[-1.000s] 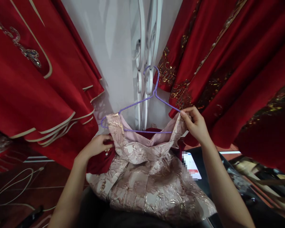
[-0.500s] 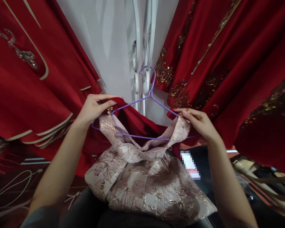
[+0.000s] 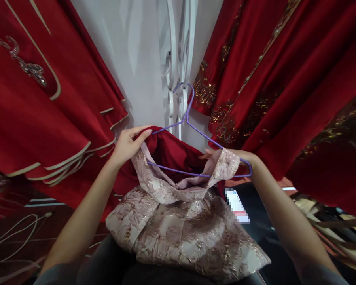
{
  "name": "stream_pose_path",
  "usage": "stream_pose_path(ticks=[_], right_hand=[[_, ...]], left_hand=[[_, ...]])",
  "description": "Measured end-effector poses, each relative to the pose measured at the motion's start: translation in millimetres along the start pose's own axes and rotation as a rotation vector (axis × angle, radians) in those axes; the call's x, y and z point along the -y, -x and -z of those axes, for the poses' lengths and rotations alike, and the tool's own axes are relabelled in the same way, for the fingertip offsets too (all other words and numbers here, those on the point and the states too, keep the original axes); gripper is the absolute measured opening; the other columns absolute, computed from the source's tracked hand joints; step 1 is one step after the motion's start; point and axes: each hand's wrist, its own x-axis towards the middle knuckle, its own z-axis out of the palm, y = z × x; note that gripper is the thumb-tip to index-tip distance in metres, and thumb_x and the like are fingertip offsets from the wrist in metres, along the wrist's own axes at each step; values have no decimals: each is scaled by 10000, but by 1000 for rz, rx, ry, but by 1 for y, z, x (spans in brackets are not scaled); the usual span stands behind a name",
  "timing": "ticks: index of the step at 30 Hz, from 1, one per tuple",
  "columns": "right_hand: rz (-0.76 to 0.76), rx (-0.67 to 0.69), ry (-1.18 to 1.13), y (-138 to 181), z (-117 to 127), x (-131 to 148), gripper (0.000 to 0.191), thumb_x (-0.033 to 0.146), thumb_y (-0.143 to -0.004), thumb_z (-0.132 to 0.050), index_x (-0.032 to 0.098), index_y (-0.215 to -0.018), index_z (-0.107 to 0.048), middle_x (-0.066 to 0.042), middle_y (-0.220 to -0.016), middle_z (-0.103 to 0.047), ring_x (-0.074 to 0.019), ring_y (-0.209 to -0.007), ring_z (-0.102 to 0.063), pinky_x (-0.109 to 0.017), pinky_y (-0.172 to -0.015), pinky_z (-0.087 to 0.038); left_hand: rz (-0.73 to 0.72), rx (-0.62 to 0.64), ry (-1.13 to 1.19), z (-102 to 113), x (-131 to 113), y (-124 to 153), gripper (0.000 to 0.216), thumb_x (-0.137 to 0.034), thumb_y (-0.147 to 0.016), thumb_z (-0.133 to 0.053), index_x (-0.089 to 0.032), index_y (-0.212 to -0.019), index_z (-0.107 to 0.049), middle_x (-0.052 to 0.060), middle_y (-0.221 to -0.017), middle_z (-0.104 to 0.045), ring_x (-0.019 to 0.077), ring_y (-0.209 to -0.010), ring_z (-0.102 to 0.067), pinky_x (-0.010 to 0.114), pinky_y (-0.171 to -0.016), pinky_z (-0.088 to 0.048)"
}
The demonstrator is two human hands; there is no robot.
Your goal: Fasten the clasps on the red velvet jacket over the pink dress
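A pink and gold brocade dress (image 3: 182, 233) lies over my lap with its neckline facing up. A purple wire hanger (image 3: 191, 97) passes through the dress's shoulder straps, and its right end sticks out past the right strap (image 3: 227, 164). My left hand (image 3: 130, 146) is closed at the left shoulder, thumb and fingers pinching the edge of a dark red cloth (image 3: 178, 146) by the hanger. Behind the right strap, my right hand (image 3: 245, 156) reaches inward with fingers stretched out; its fingertips show against the red cloth, partly hidden by the strap.
Red garments with pale trim (image 3: 62, 118) hang at the left. Red garments with gold sequins (image 3: 255, 79) hang at the right. White scrolled metalwork (image 3: 170, 71) stands between them. A phone (image 3: 237, 204), partly pixelated, lies right of the dress. A white cable (image 3: 14, 233) loops at lower left.
My left hand has moved slightly right and now pinches the red cloth's edge. My right hand has let go of the right strap and slid behind it; the hanger's right end has come out.
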Motion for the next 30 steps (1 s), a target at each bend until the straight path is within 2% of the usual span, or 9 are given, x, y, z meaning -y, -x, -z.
stream_pose_path(ticks=[2, 6, 9, 12, 16, 20, 23, 27, 30], right_hand=[[24, -173, 77, 4, 7, -2, 396, 569, -836, -553, 212, -852, -724, -47, -818, -727, -220, -775, -678, -387, -730, -567], [197, -690, 363, 11, 15, 2, 193, 293, -769, -616, 209, -943, -601, -39, -880, -648, -209, -824, -611, -362, -774, -522], [289, -1033, 591, 18, 10, 13, 289, 127, -697, -558, 214, -973, -553, -60, -957, -587, -214, -859, -576, -379, -808, -497], [295, -1213, 725, 29, -2, 24, 367, 70, -660, -518, 224, -989, -564, -81, -1004, -561, -237, -903, -566, -390, -795, -499], [235, -1274, 782, 46, -19, 29, 394, 45, -653, -480, 236, -977, -600, -77, -1003, -564, -240, -900, -565, -391, -771, -502], [131, -1250, 776, 65, -35, 31, 364, 89, -658, -504, 233, -969, -623, -83, -1018, -557, -252, -912, -561, -419, -803, -498], [-6, -1221, 799, 76, -43, 35, 359, 133, -650, -519, 229, -975, -636, -82, -991, -537, -249, -877, -553, -429, -791, -501], [-93, -1208, 827, 87, -39, 39, 359, 121, -638, -504, 211, -947, -663, -71, -949, -543, -219, -835, -558, -395, -791, -498], [-87, -1253, 808, 90, -26, 35, 293, 115, -644, -548, 195, -882, -697, -53, -881, -586, -167, -711, -566, -312, -715, -494]], left_hand=[[-3, -21, -22, -1, 0, 0, 412, -490, -866, -578, -152, -1038, -737, 80, -1072, -738, 215, -992, -679, 295, -947, -497], [-9, -92, -133, -2, 5, 3, 360, -457, -875, -569, -165, -1003, -737, 55, -1002, -751, 200, -909, -687, 278, -860, -511], [-50, -183, -273, -6, 9, 7, 346, -445, -903, -528, -178, -1015, -718, 42, -959, -746, 181, -839, -676, 260, -799, -494], [-136, -297, -421, -10, 16, 13, 319, -394, -942, -473, -185, -1051, -688, 63, -982, -720, 185, -876, -659, 267, -812, -462], [-193, -354, -535, -7, 33, 18, 300, -405, -932, -496, -191, -1016, -690, 102, -937, -694, 226, -913, -642, 313, -822, -434], [-206, -368, -571, 0, 48, 18, 351, -503, -885, -544, -198, -959, -700, 101, -819, -674, 228, -777, -633, 326, -740, -406], [-283, -391, -648, 2, 51, 16, 419, -550, -903, -479, -182, -885, -679, 95, -728, -650, 200, -654, -599, 308, -623, -361], [-363, -371, -760, 1, 45, 11, 415, -459, -957, -383, -170, -765, -612, 71, -618, -600, 169, -534, -546, 298, -524, -284], [-344, -326, -783, 0, 38, 13, 368, -415, -949, -403, -177, -729, -577, 33, -540, -543, 152, -475, -512, 294, -498, -255]])
